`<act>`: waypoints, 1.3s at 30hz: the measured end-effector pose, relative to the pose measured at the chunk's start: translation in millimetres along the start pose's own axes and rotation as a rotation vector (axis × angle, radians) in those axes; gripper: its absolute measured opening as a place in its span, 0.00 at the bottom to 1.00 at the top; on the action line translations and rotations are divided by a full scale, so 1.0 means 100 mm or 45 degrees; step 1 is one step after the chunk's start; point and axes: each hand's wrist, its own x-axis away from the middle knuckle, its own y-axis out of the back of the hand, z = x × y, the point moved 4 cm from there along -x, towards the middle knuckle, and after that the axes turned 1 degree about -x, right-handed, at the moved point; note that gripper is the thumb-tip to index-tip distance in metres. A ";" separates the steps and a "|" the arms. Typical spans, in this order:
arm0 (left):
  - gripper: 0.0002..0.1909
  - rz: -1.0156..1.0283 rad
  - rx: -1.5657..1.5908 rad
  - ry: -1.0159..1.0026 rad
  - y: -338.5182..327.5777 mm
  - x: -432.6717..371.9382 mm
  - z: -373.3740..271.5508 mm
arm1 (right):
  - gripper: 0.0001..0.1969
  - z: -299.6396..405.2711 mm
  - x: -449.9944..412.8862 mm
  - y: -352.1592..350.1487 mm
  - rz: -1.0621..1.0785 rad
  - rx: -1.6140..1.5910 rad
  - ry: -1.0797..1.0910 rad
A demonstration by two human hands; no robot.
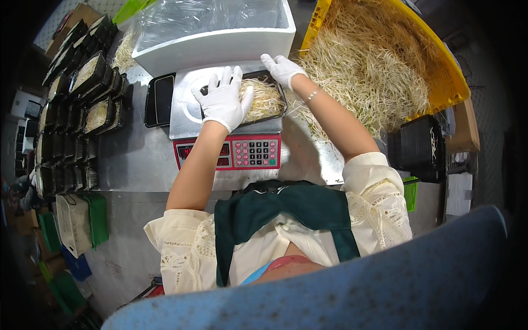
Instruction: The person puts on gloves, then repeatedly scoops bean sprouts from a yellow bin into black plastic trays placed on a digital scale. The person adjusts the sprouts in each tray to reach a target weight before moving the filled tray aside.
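Observation:
A black plastic tray of bean sprouts point(266, 101) rests on the metal pan point(187, 123) of a red digital scale point(256, 165). Over the tray's left side lies my left hand point(222, 101), white-gloved, fingers spread, palm down; it covers part of the sprouts. My right hand point(284, 71), also gloved, is at the tray's far right corner with its fingers stretched out. Whether it touches the rim is hard to tell. Red digits glow on the scale's display, partly hidden behind my left forearm.
A yellow crate point(447, 84) on the right spills loose bean sprouts point(363, 78) onto the steel table point(136, 165). Behind the scale stands a white foam box point(214, 47) with clear plastic. Filled trays point(68, 111) are stacked left, beside a phone point(160, 100); black trays point(418, 146) sit right.

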 end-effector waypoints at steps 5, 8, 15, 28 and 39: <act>0.31 0.121 -0.001 0.217 0.04 -0.03 -0.05 | 0.40 -0.45 0.17 -0.24 0.184 -0.070 0.188; 0.32 0.079 -0.062 0.283 -0.03 0.02 -0.01 | 0.38 -0.02 0.42 -0.12 0.061 0.181 -0.033; 0.30 0.050 -0.019 0.301 0.00 0.03 0.00 | 0.37 -0.03 0.34 -0.24 0.038 0.099 -0.035; 0.23 0.381 2.008 0.854 -0.14 0.93 0.53 | 0.36 0.09 0.68 -0.01 -0.486 -0.168 0.539; 0.23 0.286 2.283 1.036 -0.27 0.90 0.58 | 0.33 0.45 0.72 -0.03 -0.060 0.778 0.469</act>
